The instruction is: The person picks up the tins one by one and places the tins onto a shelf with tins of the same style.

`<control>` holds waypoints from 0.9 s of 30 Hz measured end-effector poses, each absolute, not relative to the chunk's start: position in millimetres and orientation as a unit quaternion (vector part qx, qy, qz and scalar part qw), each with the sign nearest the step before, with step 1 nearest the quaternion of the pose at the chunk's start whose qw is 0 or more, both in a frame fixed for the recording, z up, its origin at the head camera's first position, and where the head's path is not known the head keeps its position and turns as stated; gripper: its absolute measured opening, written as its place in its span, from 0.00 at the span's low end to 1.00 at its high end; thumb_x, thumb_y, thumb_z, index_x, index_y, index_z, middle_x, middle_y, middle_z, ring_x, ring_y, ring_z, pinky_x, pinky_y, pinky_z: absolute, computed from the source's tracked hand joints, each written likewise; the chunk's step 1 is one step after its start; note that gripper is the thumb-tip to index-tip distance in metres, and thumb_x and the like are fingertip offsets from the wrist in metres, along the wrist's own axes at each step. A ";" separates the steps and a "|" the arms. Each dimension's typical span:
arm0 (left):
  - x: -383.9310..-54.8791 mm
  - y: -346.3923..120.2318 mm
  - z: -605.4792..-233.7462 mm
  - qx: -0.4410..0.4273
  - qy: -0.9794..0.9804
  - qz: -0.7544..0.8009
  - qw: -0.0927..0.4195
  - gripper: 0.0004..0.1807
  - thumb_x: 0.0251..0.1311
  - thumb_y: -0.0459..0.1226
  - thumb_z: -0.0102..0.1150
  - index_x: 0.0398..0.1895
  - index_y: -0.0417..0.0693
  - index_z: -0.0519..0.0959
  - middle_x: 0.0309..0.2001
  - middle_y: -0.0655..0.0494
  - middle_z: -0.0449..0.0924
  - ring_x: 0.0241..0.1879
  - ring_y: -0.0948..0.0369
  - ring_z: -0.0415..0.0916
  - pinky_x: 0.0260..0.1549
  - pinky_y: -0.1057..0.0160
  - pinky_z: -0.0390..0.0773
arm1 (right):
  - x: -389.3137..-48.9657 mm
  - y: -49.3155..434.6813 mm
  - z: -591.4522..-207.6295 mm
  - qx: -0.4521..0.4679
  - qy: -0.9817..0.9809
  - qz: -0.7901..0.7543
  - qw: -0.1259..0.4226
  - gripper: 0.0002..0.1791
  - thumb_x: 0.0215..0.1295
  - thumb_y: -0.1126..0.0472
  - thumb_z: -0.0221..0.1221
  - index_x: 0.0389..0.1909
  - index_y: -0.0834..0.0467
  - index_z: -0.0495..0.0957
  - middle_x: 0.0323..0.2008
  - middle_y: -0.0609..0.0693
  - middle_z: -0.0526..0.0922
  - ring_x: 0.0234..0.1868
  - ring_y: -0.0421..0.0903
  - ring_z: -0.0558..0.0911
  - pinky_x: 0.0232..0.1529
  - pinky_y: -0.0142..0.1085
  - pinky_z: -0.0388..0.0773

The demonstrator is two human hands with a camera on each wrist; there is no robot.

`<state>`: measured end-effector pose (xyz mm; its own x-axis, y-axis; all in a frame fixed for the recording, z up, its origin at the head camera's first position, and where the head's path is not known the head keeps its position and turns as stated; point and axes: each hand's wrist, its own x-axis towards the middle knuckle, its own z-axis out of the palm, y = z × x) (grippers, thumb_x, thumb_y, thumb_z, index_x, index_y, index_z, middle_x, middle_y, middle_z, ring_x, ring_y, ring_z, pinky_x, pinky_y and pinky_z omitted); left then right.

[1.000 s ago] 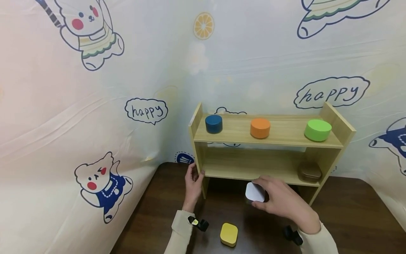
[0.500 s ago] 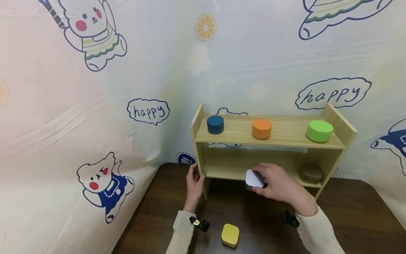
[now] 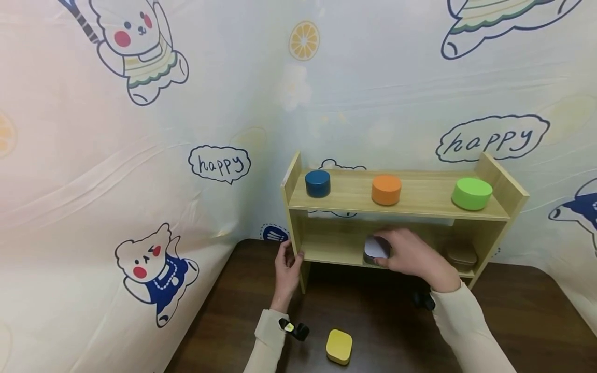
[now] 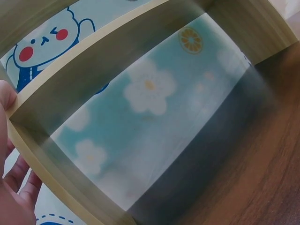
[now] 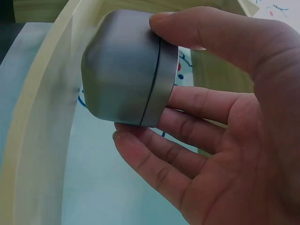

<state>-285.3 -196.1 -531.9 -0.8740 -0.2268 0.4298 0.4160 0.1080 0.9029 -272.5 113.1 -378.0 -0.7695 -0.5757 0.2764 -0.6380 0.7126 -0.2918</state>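
Observation:
My right hand (image 3: 412,254) holds a silver-grey square tin (image 3: 375,248) with rounded corners, at the front of the middle board of a light wooden shelf (image 3: 333,248). In the right wrist view, thumb and fingers pinch the tin (image 5: 119,70) near its lid seam. My left hand (image 3: 286,270) grips the shelf's left side panel. In the left wrist view, its thumb lies at the front edge and its fingers (image 4: 21,176) at the outer face. Whether the tin touches the board is hard to tell.
Blue (image 3: 317,184), orange (image 3: 386,190) and green (image 3: 472,194) round tins stand on the top board. A brown tin (image 3: 460,256) sits at the middle board's right end. A yellow square tin (image 3: 339,346) lies on the dark wooden table (image 3: 224,311). Patterned cloth (image 3: 233,103) hangs behind.
My right hand has raised the grey tin from in front of the shelf and moved it forward to the middle board. My left hand stays on the side panel.

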 end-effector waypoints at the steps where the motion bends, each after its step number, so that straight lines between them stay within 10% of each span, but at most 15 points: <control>1: -286.0 -195.6 -531.2 -0.069 -0.703 -0.665 0.240 0.20 0.73 0.30 0.58 0.66 0.46 0.74 0.58 0.40 0.78 0.54 0.56 0.79 0.52 0.67 0.79 | -275.1 113.9 -377.4 0.326 -0.923 0.188 0.078 0.21 0.57 0.58 0.74 0.51 0.60 0.85 0.40 0.50 0.88 0.34 0.42 0.78 0.38 0.42 0.77; 27: -285.7 -197.7 -532.6 -0.068 -0.705 -0.663 0.244 0.21 0.74 0.31 0.58 0.67 0.43 0.73 0.58 0.39 0.78 0.53 0.61 0.80 0.50 0.68 0.79 | -314.1 111.6 -376.6 0.316 -0.927 0.202 -0.005 0.27 0.55 0.62 0.75 0.57 0.65 0.82 0.50 0.59 0.86 0.46 0.51 0.82 0.48 0.50 0.80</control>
